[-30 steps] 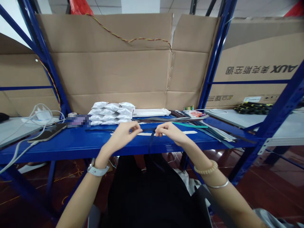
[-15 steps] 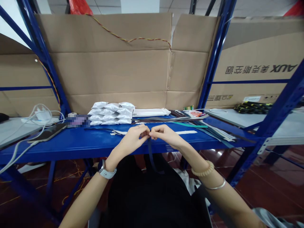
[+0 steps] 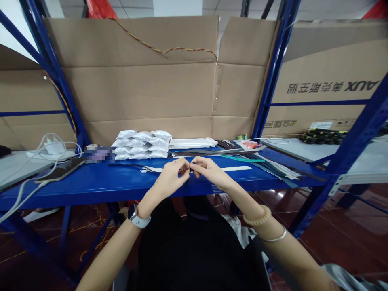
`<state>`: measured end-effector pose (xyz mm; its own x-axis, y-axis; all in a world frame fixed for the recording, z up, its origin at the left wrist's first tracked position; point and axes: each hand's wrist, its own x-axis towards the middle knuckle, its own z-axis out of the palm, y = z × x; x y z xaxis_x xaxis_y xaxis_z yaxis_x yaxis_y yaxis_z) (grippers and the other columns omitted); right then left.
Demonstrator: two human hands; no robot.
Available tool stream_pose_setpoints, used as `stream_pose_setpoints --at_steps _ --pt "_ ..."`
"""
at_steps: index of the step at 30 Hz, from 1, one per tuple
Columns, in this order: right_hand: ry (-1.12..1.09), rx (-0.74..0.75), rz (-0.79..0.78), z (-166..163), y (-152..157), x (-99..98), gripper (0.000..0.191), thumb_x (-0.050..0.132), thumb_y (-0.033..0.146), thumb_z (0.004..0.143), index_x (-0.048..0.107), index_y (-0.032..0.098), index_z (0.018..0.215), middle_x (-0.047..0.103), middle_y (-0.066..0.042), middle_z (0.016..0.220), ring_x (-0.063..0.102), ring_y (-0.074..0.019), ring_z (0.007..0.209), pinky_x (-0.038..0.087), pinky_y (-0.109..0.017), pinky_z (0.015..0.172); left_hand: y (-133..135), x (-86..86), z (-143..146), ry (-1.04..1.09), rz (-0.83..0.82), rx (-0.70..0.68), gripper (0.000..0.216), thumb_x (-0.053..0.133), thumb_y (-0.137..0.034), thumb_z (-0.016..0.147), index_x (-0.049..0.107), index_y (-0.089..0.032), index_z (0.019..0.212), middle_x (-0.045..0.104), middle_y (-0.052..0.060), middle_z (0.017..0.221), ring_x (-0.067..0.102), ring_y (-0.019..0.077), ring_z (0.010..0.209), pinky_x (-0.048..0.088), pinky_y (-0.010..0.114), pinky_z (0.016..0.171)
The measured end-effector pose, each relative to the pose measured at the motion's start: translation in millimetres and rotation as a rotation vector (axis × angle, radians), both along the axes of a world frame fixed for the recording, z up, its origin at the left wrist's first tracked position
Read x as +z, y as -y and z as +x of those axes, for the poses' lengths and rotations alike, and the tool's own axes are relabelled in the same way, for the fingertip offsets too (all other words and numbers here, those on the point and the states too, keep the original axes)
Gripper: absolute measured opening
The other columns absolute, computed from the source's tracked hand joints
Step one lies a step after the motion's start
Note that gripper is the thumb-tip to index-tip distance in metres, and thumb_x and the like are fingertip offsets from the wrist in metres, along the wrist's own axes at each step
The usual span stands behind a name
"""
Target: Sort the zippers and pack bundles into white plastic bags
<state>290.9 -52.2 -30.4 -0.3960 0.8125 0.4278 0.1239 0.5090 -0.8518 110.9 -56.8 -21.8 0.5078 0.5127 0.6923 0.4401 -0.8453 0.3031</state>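
Note:
My left hand [image 3: 173,174] and my right hand [image 3: 206,170] meet fingertip to fingertip over the front of the blue shelf [image 3: 91,184]. Both pinch the same thin dark strip [image 3: 190,171], which shows only as a small dark bit between the fingers. A long white strip [image 3: 239,168] lies flat on the shelf just behind my hands. My left wrist wears a watch, my right wrist a bead bracelet and a metal bangle.
A stack of white packets [image 3: 141,144] sits at the back, with a white tray [image 3: 192,143] beside it. Several dark and teal strips [image 3: 257,160] fan out to the right. A phone [image 3: 60,170] and white cables [image 3: 48,147] lie left. Cardboard [image 3: 151,81] walls the back.
My hands have come together from apart. The dark strip that hung down in a loop below them is now gathered up between the fingertips.

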Motion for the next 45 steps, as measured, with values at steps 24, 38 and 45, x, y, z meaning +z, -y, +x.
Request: stream_pose_setpoints --at_steps 24,38,45 --pt "0.161 -0.305 0.370 -9 2 -4.7 0.028 0.051 0.040 0.088 0.052 0.020 0.069 0.050 0.002 0.059 0.044 -0.0132 0.058 0.033 -0.026 0.060 1 1.9 -3 -0.001 -0.181 0.233 0.013 0.047 -0.021 0.084 0.048 -0.021 0.072 0.054 -0.002 0.064 0.049 0.0135 0.057 0.036 0.025 0.056" --pt "-0.115 -0.498 0.261 81 -17 24.0 0.038 0.062 0.046 0.078 0.050 0.017 0.056 0.045 0.002 0.055 0.042 -0.0113 0.056 0.031 -0.026 0.058 -17 17.3 -48 -0.013 -0.055 0.527 0.015 0.046 -0.027 0.082 0.047 -0.021 0.068 0.053 -0.002 0.062 0.046 0.0149 0.058 0.027 0.026 0.056" --pt "-0.117 -0.804 0.285 152 -20 29.1 0.037 0.065 0.049 0.072 0.052 0.018 0.055 0.046 0.000 0.056 0.043 -0.0135 0.058 0.032 -0.029 0.057 -34 35.3 -108 -0.070 -0.075 0.762 0.018 0.047 -0.033 0.081 0.050 -0.021 0.068 0.054 -0.001 0.062 0.048 0.0162 0.061 0.027 0.026 0.057"
